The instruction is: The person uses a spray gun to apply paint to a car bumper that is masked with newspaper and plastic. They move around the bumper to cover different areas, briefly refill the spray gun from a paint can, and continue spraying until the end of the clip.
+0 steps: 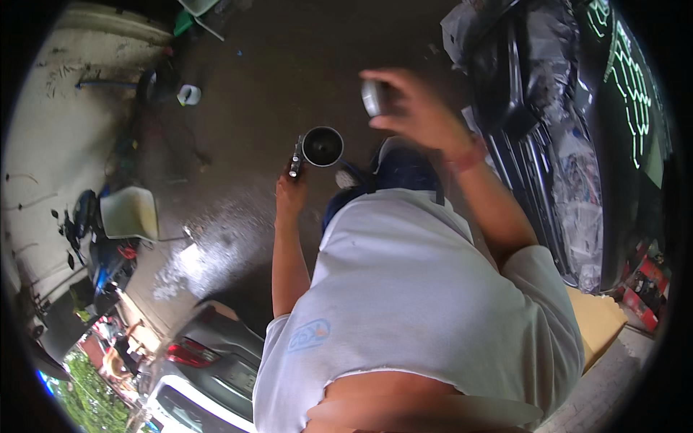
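Left hand [291, 189] grips a metal-handled cup [323, 136], mouth up, above the floor [253, 94]. Right hand [420, 119], blurred, curls around a silvery piece [372, 97], apart from the cup. Looks mid-step, cup open; next move calls for holding it level. Wrapped parts [574, 155] crowd the right; chair [130, 213] left.
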{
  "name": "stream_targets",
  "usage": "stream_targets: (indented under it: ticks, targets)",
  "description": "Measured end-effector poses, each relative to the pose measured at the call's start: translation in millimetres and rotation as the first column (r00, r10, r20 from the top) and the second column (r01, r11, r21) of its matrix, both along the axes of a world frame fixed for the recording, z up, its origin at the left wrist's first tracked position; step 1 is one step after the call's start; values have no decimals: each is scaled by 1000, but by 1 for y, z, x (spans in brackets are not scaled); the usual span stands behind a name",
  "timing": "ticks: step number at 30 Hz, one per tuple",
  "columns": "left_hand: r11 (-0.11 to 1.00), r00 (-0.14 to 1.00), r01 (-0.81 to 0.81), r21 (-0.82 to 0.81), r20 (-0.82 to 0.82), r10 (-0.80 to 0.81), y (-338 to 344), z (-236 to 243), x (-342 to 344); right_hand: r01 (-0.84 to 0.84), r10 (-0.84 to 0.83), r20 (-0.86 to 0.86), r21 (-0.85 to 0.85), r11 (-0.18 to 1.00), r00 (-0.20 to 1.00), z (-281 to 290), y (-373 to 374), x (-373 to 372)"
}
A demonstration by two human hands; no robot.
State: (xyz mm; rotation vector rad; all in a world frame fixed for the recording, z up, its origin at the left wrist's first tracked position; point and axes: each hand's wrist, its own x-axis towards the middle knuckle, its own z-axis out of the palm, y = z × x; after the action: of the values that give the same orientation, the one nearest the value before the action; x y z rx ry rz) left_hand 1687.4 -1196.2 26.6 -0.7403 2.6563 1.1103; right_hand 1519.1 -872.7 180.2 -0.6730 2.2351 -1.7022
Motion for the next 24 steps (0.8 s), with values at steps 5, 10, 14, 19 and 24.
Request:
stream_targets:
  ticks: [5, 10, 14, 19, 24]
  targets:
    - [995, 992, 54, 83, -118, -44, -40, -4, -162, 280, -261, 167, -98, 955, 951, -3, 22, -132]
    - [994, 990, 90, 61, -113, -83, -46, -7, -329, 475, -330, 476, -225, 851, 815, -39, 21, -277]
    - [985, 966, 160, 60, -214, -144, -42, -11, -460, 468, -301, 481, -276, 839, 823, -39, 16, -394]
    - [971, 954, 220, 90, -227, -196, -40, -10, -601, 539, -299, 512, -419, 731, 805, -40, 9, -544]
    - [965, 959, 237, 112, -184, -215, -52, -24, -765, 619, -451, 447, -368, 695, 772, -67, -6, -705]
